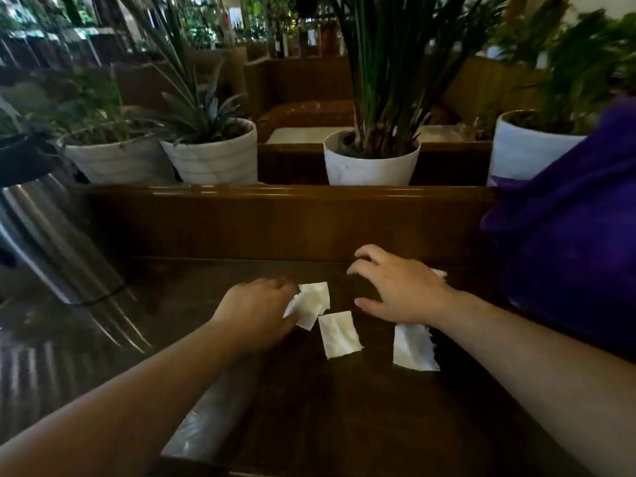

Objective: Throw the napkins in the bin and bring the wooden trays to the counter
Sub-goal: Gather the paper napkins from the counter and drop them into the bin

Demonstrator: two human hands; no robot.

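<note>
Dark wooden desk (361,425), both bare arms reaching fwd over it. Several white napkin pieces lie on top.

Left hand (256,313): palm down, fingers curled onto the crumpled napkin (311,304). Thumb and fingertips pinch its left edge, so it has hold of that piece, though the paper mostly lies on the desk to the right of the hand. Grip closed around the edge, not a full fist.

Right hand (401,290): hovering palm down, fingers spread and bent, clawlike, wide open w/ nothing held. Thumb points left toward the crumpled napkin, apart from it. A small scrap (438,273) peeks out just behind the hand's far right side; can't tell if it's touched.

Middle napkin (339,334): flat rectangle, just below the crumpled one, between the two hands, near neither fingertip. Right napkin (414,347): torn-edged rectangle lying flat right under the right wrist, partly tucked beneath the forearm in view; contact unclear.

Behind the desk a wooden ledge (292,192) carries white plant pots: left pot (215,160), centre pot (370,165), right pot (523,149). Purple cloth (568,242) hangs at the right, next to the right forearm. Shiny metal bin (58,242) stands left of the desk, well apart from the left hand.
</note>
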